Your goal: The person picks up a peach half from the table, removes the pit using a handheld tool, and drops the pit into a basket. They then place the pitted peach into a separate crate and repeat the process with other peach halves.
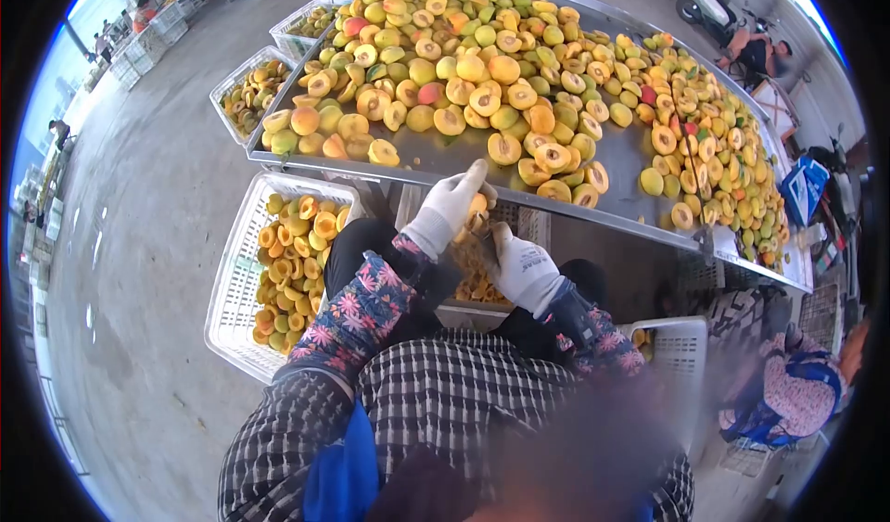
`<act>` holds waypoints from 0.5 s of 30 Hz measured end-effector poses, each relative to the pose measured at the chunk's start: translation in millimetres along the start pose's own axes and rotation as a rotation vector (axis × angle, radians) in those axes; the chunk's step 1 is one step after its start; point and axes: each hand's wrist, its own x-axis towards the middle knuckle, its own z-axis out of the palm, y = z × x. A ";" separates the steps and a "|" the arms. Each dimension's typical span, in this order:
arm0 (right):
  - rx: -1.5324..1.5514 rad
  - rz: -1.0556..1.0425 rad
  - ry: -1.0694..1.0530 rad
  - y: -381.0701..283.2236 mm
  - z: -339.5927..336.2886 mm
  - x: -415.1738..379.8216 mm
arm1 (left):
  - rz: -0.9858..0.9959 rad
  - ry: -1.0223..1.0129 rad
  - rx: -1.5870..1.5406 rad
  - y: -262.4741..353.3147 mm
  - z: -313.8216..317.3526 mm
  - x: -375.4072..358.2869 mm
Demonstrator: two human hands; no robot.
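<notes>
Both my hands wear white gloves with soiled fingertips and are close together just below the front edge of a metal table (417, 177). My left hand (452, 209) is closed on a yellow peach half (477, 216), thumb and fingers gripping it. My right hand (525, 270) is beside it at the lower right, its fingers curled in toward the fruit; what they hold, if anything, is hidden. On the tabletop lies a large heap of halved yellow peaches (505, 68), many with cut faces up. Below my hands, a container of small brownish pieces (477, 286) shows between my knees.
A white plastic crate (225, 286) of peach halves stands left of my legs. Two more filled crates (222, 91) (287, 29) stand along the table's left end. Another white crate (681, 346) is at my right. A co-worker in a pink patterned top (797, 397) is at right.
</notes>
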 end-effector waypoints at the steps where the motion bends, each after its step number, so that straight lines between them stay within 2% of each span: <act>1: -0.023 0.029 -0.041 -0.6 0.8 -2.1 | -0.028 -0.037 0.149 0.1 -0.2 0.8; 4: 0.176 -0.008 0.033 7.7 0.9 -4.8 | -0.087 -0.034 -0.201 6.7 2.9 -4.3; 7: 0.415 0.017 0.156 25.9 21.8 1.4 | 0.379 0.126 -0.434 -3.8 24.4 -10.3; 10: 0.608 -0.030 0.245 20.7 38.7 0.5 | 0.709 0.200 0.035 -24.6 25.9 -4.8; 12: 0.352 -0.106 0.207 21.8 32.8 -1.5 | 0.452 0.135 -0.061 -26.8 21.5 -5.3; 14: 0.353 0.078 -0.022 14.0 10.0 -5.6 | 0.177 0.044 -0.081 0.3 20.4 -21.2; 15: 0.245 0.039 -0.032 12.5 0.9 -7.6 | 0.040 -0.010 -0.120 0.1 17.5 -18.5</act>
